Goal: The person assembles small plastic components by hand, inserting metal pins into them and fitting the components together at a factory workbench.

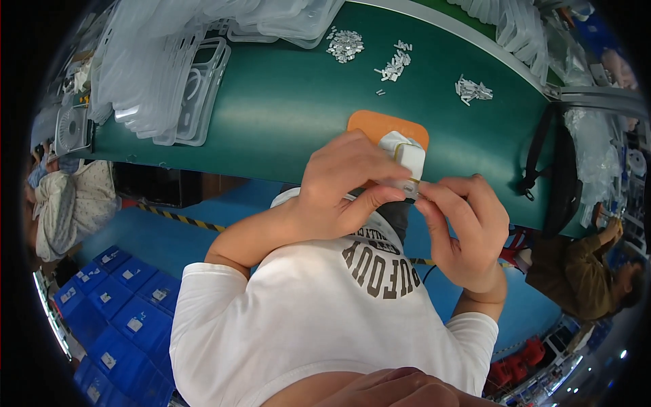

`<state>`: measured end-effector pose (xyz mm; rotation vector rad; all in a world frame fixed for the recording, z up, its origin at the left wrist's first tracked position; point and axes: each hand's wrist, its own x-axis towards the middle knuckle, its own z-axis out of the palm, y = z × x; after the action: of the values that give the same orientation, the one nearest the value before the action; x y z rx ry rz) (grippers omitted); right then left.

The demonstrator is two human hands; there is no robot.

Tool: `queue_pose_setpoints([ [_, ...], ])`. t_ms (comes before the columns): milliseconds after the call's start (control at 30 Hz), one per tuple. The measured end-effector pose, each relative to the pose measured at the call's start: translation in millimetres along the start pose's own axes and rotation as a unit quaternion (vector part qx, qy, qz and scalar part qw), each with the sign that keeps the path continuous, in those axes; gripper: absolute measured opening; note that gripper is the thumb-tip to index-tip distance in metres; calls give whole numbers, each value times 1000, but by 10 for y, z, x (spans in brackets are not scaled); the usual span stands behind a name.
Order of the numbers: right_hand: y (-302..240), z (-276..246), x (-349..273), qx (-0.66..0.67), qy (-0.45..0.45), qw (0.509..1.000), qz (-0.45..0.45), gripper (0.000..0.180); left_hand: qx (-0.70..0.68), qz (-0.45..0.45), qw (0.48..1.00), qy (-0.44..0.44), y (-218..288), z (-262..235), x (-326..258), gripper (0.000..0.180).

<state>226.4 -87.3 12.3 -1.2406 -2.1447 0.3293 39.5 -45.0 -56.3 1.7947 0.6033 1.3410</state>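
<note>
Over the table's near edge, my left hand (352,178) is closed round a small white block-like thing (411,157) with a thin yellow band; its exact kind does not show. The thumb presses at its near end, where a clear-looking piece catches the light. My right hand (468,220) meets that end from the right, thumb and forefinger pinched together. Whatever sits between those fingertips is too small to make out. Just beyond the left hand an orange pad (369,123) lies on the table, partly covered by the hand and the white thing.
Clear phone cases (200,91) are stacked on the green table (285,102) at the left. Small silvery pieces lie in a left pile (345,46), a middle pile (396,66) and a right pile (472,89). A black strap (563,169) hangs at the right edge. Blue bins (129,305) stand lower left.
</note>
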Motion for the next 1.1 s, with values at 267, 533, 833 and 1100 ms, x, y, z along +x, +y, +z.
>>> queue_pose_setpoints([
  [267,-101,42,38,397,-52,898,184,15,-108,93,989,-46,-73,-170,185,29],
  [533,-34,38,61,444,-60,876,179,15,-150,111,979,-87,-73,-136,205,24],
  [833,45,38,73,394,-79,904,145,12,-184,34,979,-86,-9,-85,152,23],
  [1100,67,25,61,486,-89,847,193,18,-240,-29,965,-103,-47,-132,128,25],
])
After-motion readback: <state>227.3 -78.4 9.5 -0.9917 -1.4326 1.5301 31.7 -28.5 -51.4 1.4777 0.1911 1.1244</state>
